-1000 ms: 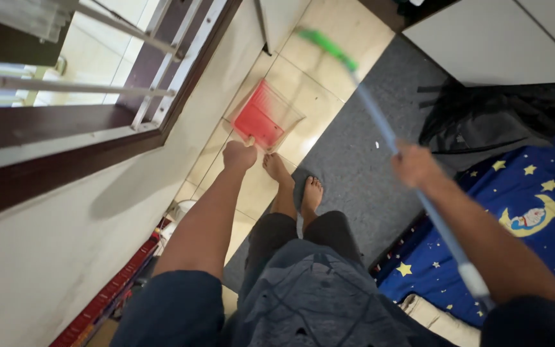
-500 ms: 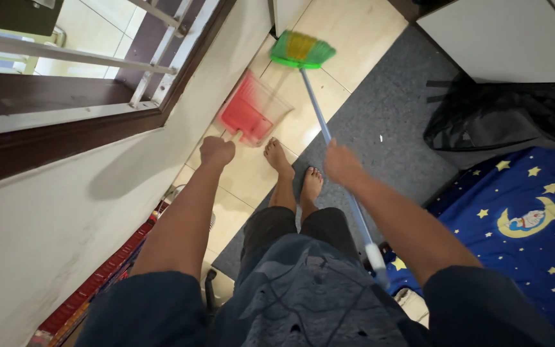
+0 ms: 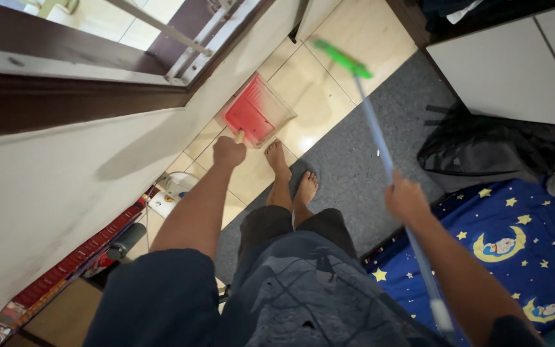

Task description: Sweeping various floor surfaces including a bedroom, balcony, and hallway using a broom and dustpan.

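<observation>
Head view: left hand (image 3: pixel 229 151) fisted around the handle of the red plastic dustpan (image 3: pixel 255 115), which sits low over the beige tiled floor (image 3: pixel 319 96) just beside the white wall (image 3: pixel 65 186). Right hand (image 3: pixel 407 200) wrapped around the blue pole of the green-headed broom (image 3: pixel 342 59), head blurred above the tiles. Sweeping step; next likely needs bristles down, drawn toward the pan mouth. Tile strip is narrow: wall one side, grey carpet (image 3: pixel 354 167) edge the other, bare feet (image 3: pixel 290 173) close behind the pan.
</observation>
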